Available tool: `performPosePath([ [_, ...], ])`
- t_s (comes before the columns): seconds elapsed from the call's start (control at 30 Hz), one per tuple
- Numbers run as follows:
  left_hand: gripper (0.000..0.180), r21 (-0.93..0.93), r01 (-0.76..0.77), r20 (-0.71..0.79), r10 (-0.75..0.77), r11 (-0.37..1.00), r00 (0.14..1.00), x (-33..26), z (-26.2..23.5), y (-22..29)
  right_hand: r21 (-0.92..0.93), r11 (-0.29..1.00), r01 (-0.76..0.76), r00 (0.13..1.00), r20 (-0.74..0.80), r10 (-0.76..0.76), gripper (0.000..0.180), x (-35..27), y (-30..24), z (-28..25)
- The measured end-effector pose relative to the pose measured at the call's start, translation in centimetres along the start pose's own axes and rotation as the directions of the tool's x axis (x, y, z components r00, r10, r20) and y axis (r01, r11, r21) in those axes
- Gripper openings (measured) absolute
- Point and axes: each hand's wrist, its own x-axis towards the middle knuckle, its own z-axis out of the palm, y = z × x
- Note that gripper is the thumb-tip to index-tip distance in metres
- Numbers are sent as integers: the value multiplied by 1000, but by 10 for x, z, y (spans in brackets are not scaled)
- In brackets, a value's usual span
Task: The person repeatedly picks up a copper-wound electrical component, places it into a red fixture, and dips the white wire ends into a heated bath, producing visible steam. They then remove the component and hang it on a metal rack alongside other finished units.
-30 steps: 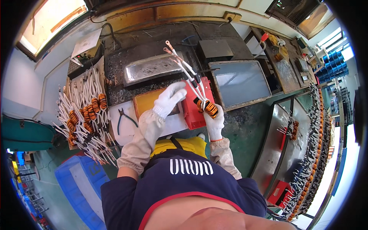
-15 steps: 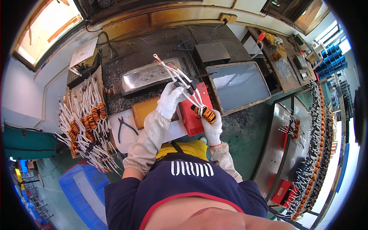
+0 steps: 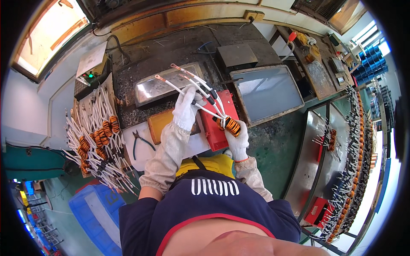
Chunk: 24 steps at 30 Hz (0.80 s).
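Note:
In my gloved right hand [image 3: 238, 143] is a toroidal coil [image 3: 231, 126] wound with orange-copper wire and dark bands. Several white sleeved leads [image 3: 197, 79] rise from it, with black sleeves partway up and bare copper lugs at their tips. My gloved left hand [image 3: 186, 112] is closed around one of these leads, holding it apart to the left of the others. The leads fan out above a red box [image 3: 217, 135] and point toward a shallow metal tray [image 3: 141, 99] with a shiny surface.
Cutting pliers [image 3: 135, 143] lie by a yellow block [image 3: 159, 127]. Many finished-looking coils [image 3: 101, 134] are heaped at left. A framed tray of grey liquid [image 3: 268, 96] stands at right, near a rack of coils [image 3: 352, 170]. A blue bin [image 3: 92, 213] sits lower left.
The leads have spread apart: one now leans left in my left hand, away from the rest. The coil stays in my right hand, nearly unmoved. A green light shows on the box at left.

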Motion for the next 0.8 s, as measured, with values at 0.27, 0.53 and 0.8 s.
performPosePath([
  [0.27,37,178,-23,-20,27,984,999,24,16,0,-13,1000,-2,999,32,2,38,0,1,-2],
  [0.53,45,151,-10,4,10,988,1000,42,16,-7,-3,1000,8,997,73,-8,46,1,5,-6],
  [0.8,38,105,-41,-131,55,994,990,42,18,-10,67,997,29,996,84,-34,55,0,1,-7],
])
